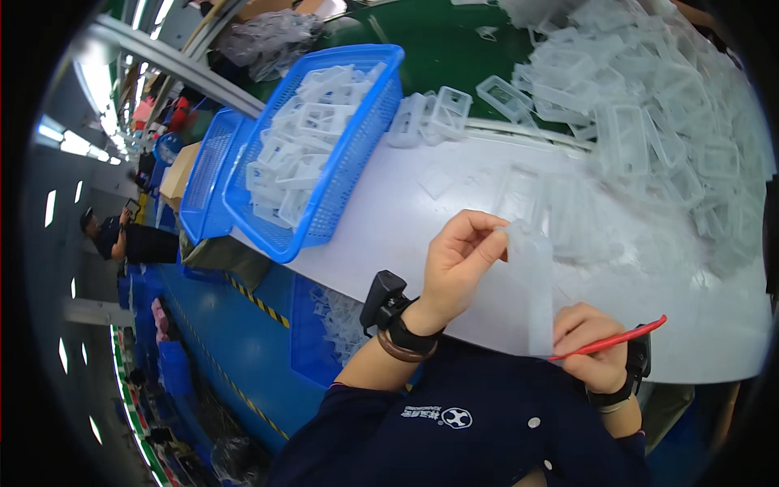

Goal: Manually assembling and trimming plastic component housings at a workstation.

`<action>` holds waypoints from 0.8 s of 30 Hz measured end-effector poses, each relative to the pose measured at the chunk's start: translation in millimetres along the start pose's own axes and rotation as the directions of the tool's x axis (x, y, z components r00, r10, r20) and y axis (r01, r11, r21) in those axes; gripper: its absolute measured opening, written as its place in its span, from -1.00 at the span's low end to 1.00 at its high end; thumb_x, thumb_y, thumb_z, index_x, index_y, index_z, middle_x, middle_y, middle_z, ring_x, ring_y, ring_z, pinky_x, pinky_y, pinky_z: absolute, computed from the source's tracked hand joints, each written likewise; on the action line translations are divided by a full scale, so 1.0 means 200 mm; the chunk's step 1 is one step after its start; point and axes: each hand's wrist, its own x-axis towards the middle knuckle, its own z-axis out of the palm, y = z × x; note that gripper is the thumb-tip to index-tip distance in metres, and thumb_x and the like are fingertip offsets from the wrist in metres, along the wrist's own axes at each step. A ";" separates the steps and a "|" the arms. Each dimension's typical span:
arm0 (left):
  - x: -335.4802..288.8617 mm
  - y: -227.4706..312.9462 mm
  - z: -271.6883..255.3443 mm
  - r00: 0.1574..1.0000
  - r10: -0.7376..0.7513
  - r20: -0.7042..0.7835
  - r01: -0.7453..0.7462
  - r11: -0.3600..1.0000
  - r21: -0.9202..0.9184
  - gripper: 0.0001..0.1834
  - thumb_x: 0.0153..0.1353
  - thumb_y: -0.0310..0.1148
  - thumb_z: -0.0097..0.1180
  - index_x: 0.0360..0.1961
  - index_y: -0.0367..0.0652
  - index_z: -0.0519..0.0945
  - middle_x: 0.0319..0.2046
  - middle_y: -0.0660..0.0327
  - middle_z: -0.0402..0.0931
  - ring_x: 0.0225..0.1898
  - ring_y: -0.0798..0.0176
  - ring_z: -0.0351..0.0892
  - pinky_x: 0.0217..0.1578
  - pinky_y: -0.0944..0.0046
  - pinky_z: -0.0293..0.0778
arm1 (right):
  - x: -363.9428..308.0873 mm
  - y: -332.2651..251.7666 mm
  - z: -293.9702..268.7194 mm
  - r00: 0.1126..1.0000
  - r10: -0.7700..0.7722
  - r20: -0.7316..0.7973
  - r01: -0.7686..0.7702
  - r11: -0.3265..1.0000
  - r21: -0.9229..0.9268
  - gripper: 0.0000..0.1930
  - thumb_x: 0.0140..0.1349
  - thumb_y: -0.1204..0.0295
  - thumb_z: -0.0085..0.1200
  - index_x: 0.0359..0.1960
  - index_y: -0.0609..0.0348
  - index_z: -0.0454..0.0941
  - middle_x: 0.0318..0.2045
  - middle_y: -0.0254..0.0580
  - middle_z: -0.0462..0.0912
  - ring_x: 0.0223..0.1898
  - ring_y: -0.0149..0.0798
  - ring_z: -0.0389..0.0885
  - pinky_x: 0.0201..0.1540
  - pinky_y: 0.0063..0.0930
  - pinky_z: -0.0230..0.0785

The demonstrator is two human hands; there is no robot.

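1. Pile (649, 122) of clear frames covers the far right of the table (454, 219), heaped and loose. Judgement: a nudge from my elbow or the part could slide frames down onto my work spot; the pile's near edge lies close to my part.
2. Table is white, bare patch in front of me. A few frames (434, 114) stand apart at its far edge, by the green belt (438, 40).
3. Blue basket (324, 154), full of frames, sits at my left, tilted over the table edge; a second, empty-looking basket (207, 174) is just beside it. Judgement: the full one could tip off if bumped.
4. Part (531, 284), a clear frame, is upright between my hands, above the near table edge. Judgement: slick thin plastic, could twist or slip out of a light pinch.
5. Left hand (458, 260): thumb and fingers closed in a pinch on the part's top end.
6. Right hand (592, 345): curled shut around a red tool (617, 339), low end of the part touching the fingers. Judgement: the tool tip points away from me, but a slip along the edge could reach my left fingers; blade end too small to make out.
7. Another person (122, 235) stands far left, well apart.
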 end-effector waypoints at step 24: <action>0.55 -0.28 -0.08 0.902 0.269 0.337 -0.400 0.233 0.886 -0.71 0.04 -0.58 -0.09 -0.17 -0.23 0.50 -0.29 0.21 0.47 -0.25 0.29 0.40 -0.22 0.34 0.35 | 0.05 0.18 -0.19 0.765 0.162 -0.623 -0.032 0.976 0.215 -0.86 0.19 0.45 -0.08 -0.38 0.29 0.44 -0.43 -0.14 0.54 -0.40 -0.38 0.44 -0.30 -0.53 0.27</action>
